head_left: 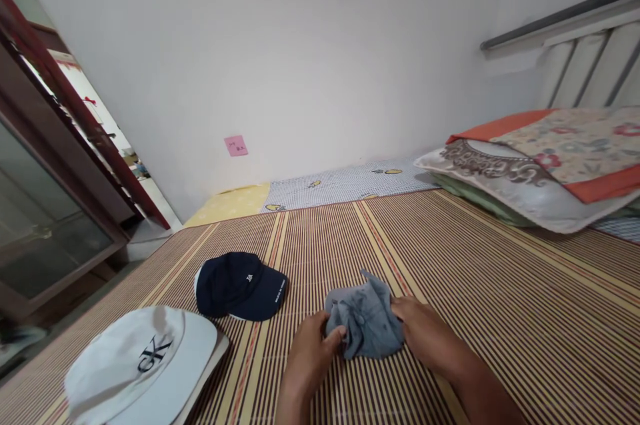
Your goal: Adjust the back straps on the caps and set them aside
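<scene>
Grey cloth (367,322), crumpled: on striped mat (480,278), right of navy cap (227,286). Left hand (316,344): pinching cloth's near-left edge. Right hand (419,326): gripping right edge. White cap (135,365), black lettering: nearer, left of navy cap.

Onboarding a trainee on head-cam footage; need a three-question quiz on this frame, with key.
1. Which of the person's hands touch the blue-grey cloth?
A) left only
B) right only
C) both
2. True or false: the navy cap is stacked on top of the white cap.
3. Fill in: the small square patch on the wall is ____ in colour.

Key:
1. C: the left hand and the right hand are both on it.
2. False: both caps rest on the striped mat.
3. Pink.
</scene>
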Demonstrator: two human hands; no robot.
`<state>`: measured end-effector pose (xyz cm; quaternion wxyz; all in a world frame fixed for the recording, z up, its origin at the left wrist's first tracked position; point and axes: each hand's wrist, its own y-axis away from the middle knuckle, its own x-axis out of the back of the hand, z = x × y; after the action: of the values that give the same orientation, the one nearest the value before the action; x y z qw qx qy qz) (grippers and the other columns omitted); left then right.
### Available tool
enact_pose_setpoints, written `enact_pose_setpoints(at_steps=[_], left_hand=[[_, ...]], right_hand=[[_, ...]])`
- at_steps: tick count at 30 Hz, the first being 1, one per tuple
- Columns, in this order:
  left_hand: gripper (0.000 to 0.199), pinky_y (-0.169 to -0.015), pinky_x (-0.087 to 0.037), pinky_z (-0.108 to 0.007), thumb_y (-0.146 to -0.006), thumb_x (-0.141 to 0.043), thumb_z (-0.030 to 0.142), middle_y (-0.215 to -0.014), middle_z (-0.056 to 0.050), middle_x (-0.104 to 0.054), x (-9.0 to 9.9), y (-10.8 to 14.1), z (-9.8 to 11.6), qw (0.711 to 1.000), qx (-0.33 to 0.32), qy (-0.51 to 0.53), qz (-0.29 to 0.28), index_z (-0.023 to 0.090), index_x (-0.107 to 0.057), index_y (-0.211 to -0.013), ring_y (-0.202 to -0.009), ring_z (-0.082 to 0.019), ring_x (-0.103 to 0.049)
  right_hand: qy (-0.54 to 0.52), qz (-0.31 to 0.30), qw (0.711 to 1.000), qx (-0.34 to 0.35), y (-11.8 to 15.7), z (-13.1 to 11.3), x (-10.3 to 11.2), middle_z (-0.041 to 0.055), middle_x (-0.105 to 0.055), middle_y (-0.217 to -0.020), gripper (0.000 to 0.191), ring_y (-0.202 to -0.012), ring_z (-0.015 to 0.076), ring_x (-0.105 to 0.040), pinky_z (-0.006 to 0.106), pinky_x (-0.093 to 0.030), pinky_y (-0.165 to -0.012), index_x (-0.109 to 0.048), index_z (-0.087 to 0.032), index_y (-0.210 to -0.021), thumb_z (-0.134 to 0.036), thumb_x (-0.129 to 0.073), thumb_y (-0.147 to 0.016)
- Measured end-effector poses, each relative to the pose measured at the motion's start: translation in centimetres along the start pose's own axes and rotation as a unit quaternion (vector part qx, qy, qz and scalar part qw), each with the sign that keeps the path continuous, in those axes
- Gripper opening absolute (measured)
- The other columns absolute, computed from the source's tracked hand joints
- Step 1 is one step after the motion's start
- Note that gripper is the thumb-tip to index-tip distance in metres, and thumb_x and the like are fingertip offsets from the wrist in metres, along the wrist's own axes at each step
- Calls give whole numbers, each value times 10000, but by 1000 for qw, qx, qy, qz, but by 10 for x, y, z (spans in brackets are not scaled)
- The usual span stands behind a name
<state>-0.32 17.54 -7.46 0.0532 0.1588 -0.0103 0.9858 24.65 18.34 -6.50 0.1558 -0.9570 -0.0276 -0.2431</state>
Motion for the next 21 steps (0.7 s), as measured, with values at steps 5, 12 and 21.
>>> enact_pose_setpoints(at_steps=[5, 12, 21], left_hand=[[117, -640, -382, -275, -719, -652, 199, -677, 16, -565, -7, -7, -2, 997, -25, 59, 31, 231, -544, -690, -679, -185, -528], [182, -580, -291, -240, -683, -582, 156, -663, 74, -434, -7, -7, 9, 978, -76, 185, 57, 244, -428, -730, -610, -123, -390], [189, -656, -339, -269, -711, -588, 104, -733, 42, -504, 10, -4, -11, 999, -26, -3, 20, 233, -495, -813, -714, -161, -480]], right_hand=[[71, 32, 995, -55, -7, 3, 4, 85, -789, -805, 234, -787, 281, -725, 371, -499, -741, -772, -260, -802, -305, -550, -861], [-157, 58, 984, -66, -10, -2, 6, 83, -800, -926, 274, -919, 291, -746, 415, -544, -844, -780, -228, -1039, -283, -673, -793], [-263, -149, 946, -121, 6, -25, 22, -44, -627, -531, 98, -465, 124, -523, 241, -351, -489, -615, -229, -804, -322, -628, -831]])
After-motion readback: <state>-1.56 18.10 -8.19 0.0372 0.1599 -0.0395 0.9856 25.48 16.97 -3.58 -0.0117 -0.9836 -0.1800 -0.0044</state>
